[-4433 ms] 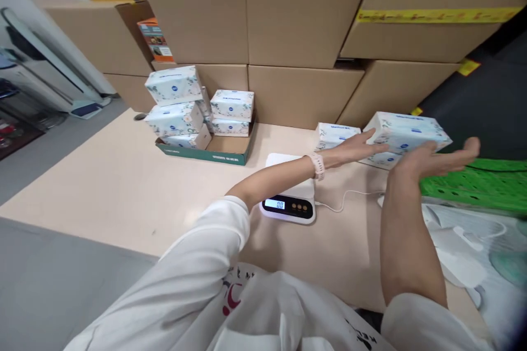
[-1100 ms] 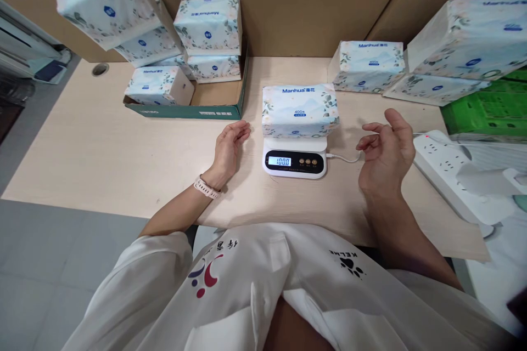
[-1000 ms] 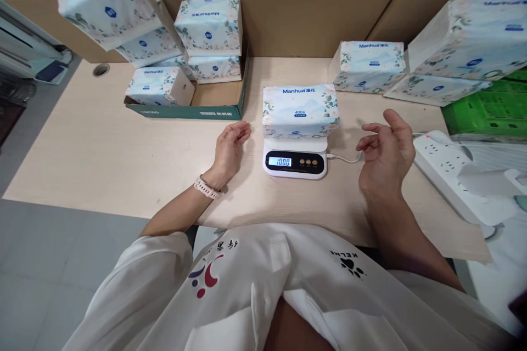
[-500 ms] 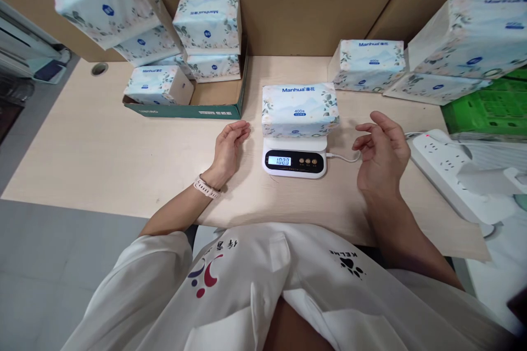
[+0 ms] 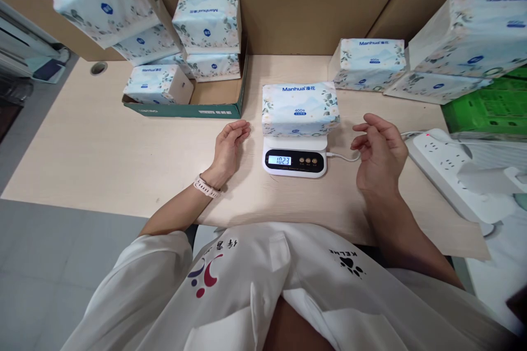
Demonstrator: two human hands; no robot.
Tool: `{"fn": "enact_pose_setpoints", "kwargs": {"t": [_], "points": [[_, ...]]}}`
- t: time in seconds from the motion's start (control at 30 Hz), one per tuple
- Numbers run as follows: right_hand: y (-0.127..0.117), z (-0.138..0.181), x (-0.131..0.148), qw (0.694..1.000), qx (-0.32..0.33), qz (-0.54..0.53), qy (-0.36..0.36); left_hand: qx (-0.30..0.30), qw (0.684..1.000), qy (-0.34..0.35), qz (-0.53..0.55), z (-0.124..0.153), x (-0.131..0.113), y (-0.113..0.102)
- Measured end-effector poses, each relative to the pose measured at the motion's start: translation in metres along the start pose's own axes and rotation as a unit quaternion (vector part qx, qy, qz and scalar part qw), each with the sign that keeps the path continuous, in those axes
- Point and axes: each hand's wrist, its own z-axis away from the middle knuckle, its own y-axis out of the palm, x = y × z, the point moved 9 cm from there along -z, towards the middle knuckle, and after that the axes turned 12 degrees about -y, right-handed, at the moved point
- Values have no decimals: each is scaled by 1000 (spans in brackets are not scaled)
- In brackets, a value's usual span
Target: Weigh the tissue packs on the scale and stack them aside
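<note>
A tissue pack (image 5: 300, 109) with a blue floral print rests on the white digital scale (image 5: 295, 161) in front of me. The scale's lit display (image 5: 280, 160) appears to read 102.3. To the left of the pack, my left hand (image 5: 229, 147) lies on its edge on the table, holding nothing, its fingers slightly curved and apart from the pack. On the other side my right hand (image 5: 379, 151) is held palm inward with loosely bent fingers and nothing in it. Neither hand touches the pack or the scale.
A shallow green-sided carton (image 5: 193, 111) at the back left holds several tissue packs, with others stacked beside it. More tissue packs (image 5: 370, 64) stand at the back right by a green crate (image 5: 486, 109). A white power strip (image 5: 457, 175) and a cable lie at right.
The scale's reading has gone from about 100.0 to about 102.3. My right hand has shifted slightly left and down; my left hand and the pack have stayed put.
</note>
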Motion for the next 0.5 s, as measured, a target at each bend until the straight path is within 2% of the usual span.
{"fn": "enact_pose_setpoints", "kwargs": {"t": [0.1,0.2,0.33,0.43,0.5], "points": [[2,1,-1,1000,20,12,-5,-5,1000,-3,2,0,0,0],[11,4,1,995,90,45,-25,-5,1000,-3,2,-1,1,0],[27,12,4,961,209,162,-75,-7,1000,-2,5,-3,2,-2],[33,17,5,936,249,225,-104,-3,1000,16,-18,2,-2,-1],[38,20,3,927,270,235,-111,30,995,60,-74,11,-11,7]]}}
